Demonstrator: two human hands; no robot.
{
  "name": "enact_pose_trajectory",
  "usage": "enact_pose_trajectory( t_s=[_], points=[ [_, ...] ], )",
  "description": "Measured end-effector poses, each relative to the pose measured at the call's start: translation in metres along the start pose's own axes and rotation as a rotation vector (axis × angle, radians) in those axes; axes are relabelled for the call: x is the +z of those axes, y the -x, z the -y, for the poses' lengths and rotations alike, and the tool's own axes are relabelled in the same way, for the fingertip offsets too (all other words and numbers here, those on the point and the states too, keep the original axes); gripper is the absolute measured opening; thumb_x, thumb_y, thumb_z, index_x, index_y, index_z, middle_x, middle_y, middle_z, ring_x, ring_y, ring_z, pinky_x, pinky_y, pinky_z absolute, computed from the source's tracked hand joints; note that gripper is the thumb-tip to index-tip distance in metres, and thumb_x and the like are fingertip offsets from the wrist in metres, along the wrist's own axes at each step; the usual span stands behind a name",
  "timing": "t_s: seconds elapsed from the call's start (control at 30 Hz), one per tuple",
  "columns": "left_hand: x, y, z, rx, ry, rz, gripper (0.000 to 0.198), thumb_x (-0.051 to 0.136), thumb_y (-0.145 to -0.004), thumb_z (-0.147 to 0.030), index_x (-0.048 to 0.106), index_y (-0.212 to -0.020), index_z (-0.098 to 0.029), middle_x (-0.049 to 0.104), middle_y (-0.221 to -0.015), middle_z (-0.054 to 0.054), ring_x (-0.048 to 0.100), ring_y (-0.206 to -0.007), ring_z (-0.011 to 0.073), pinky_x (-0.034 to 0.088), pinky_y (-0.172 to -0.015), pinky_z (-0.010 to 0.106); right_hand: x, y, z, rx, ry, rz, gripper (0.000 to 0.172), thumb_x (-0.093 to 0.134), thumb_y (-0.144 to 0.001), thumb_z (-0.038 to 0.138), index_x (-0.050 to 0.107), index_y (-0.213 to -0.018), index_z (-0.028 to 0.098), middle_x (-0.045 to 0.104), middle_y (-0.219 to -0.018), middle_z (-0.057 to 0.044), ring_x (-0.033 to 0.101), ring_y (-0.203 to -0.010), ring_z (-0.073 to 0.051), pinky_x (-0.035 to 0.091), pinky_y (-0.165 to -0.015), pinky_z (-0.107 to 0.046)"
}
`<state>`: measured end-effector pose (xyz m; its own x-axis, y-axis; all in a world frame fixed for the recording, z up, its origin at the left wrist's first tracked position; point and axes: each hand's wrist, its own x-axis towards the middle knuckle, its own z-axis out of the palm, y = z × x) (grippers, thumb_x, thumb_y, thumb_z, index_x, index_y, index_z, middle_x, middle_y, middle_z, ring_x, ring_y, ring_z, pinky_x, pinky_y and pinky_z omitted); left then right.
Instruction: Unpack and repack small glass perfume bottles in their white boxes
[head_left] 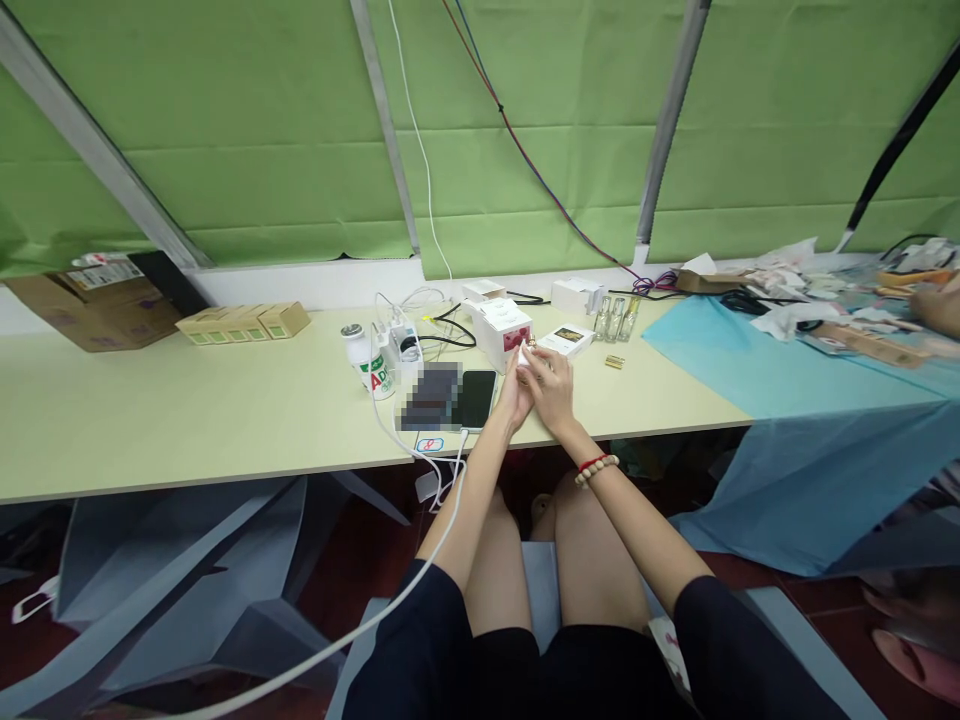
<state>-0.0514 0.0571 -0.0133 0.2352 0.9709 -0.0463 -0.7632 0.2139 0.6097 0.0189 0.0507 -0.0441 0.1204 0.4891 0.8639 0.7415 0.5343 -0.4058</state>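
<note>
My left hand (514,397) and my right hand (552,388) meet over the table's front edge, both with fingers closed. Between them is a small white item (523,354) with a glint of gold beside it; the fingers hide most of it, so its kind does not show. Just beyond stands a white box (501,328) with a dark red patch. A flat white box (566,340) with a dark picture lies behind my right hand. Several slim clear glass bottles (615,322) stand farther right. In front of them lie small gold-coloured pieces (615,362).
Left of my hands are a phone (478,398), a blurred-out flat object (431,395), a white bottle (367,362) and charging cables. Small cardboard boxes (244,322) and a brown carton (105,305) sit farther left. A blue cloth (720,350) with clutter covers the right end.
</note>
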Motion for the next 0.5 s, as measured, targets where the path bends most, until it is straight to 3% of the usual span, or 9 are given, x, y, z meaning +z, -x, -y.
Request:
enact_pose_trajectory(
  t_s=[0.17,0.3,0.5],
  points=[
    [-0.0035,0.0,-0.0027,-0.044,0.037,0.005,0.029,0.049,-0.084,-0.026,0.057,-0.107,-0.011,0.063,-0.09,0.005,0.059,-0.077,0.0045,0.05,-0.071,0.011,-0.0016,-0.0014,-0.0005,0.042,-0.225,-0.007,0.035,0.049,-0.089,0.034,0.06,-0.116,0.016,0.057,-0.108,-0.007,0.051,-0.104,-0.013,0.044,-0.092,-0.026],
    [-0.0061,-0.0014,-0.0004,-0.046,-0.016,0.013,0.033,0.052,-0.082,-0.039,0.059,-0.101,-0.013,0.062,-0.086,0.004,0.06,-0.077,0.0069,0.053,-0.076,0.018,-0.0039,-0.0017,0.0014,0.023,-0.259,-0.012,0.034,0.055,-0.084,0.033,0.061,-0.113,0.016,0.058,-0.105,-0.006,0.053,-0.101,-0.013,0.046,-0.09,-0.026],
    [-0.0068,-0.0014,0.002,-0.002,-0.099,0.001,0.052,0.041,-0.08,-0.059,0.058,-0.099,-0.014,0.062,-0.085,0.006,0.06,-0.078,0.0084,0.052,-0.081,0.022,-0.0046,-0.0016,0.0027,0.002,-0.258,-0.011,0.028,0.056,-0.083,0.032,0.063,-0.106,0.017,0.06,-0.102,-0.006,0.054,-0.099,-0.014,0.046,-0.088,-0.028]
  ],
)
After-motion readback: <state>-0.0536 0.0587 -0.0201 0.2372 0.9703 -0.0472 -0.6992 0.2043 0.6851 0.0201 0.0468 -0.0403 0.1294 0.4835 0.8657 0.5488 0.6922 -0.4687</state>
